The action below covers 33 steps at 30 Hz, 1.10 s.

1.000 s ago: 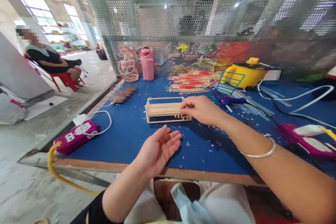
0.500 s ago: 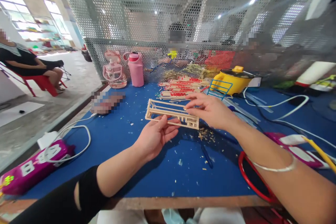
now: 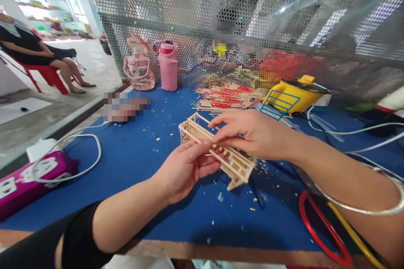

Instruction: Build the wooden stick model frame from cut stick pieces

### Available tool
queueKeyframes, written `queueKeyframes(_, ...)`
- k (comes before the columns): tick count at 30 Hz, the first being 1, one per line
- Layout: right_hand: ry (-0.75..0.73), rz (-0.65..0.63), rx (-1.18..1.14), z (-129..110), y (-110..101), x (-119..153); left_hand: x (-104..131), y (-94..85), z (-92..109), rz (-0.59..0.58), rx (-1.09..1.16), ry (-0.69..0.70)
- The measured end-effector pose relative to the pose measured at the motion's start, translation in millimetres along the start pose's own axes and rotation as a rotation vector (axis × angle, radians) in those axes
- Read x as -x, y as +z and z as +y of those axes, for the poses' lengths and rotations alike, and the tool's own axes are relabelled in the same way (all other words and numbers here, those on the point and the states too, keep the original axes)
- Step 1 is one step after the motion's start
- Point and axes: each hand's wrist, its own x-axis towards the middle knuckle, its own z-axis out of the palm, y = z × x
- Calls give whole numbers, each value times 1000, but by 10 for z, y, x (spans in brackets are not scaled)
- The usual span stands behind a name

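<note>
A small model frame glued from thin wooden sticks [image 3: 243, 169] is tilted in the air above the blue table, its near right end lower. My left hand [image 3: 186, 166] is closed on its near side, thumb on top and fingers underneath. Over the frame's middle comes my right hand [image 3: 255, 132], its fingers bent and pinched against the sticks, close to my left thumb. Whether a small piece sits between those right fingertips is hidden. Beneath the frame a blue-handled tool [image 3: 259, 196] lies among wood crumbs.
Bundled sticks with red bands [image 3: 225, 96] lie behind my hands. A blue wire rack [image 3: 280, 104] and a yellow pot [image 3: 299, 96] stand back right. Two pink bottles [image 3: 168, 67] are back left. A purple power strip [image 3: 41, 176] and a red handle [image 3: 322, 227] flank my arms.
The stick frame has turned and tipped, its right end now nearer and lower. My right fingers have moved left along it towards my left thumb. The view has shifted slightly.
</note>
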Motion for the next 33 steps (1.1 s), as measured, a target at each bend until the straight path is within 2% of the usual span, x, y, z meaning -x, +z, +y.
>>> queueKeyframes(11, 118, -29, -49, -84, 34, -108, 62, 14, 27, 110, -85, 34)
queueKeyframes(16, 167, 22, -167, -73, 72, -52, 63, 26, 70, 128, -134, 9)
queueKeyframes(20, 395, 209, -289, -57, 100, 163, 65, 56, 138, 168, -197, -37)
queueKeyframes(23, 570, 215, -362, -102, 161, 354, 34, 80, 231, 145, -267, -90)
queueKeyframes(26, 663, 173, -488, -232, 265, 479, -29, 103, 339, 146, -340, -162)
queueKeyframes(30, 776, 302, -611, -408, 396, 510, -118, 120, 440, 126, -458, -277)
queueKeyframes(33, 780, 360, -630, -449, 454, 490, -156, 111, 461, 78, -481, -298)
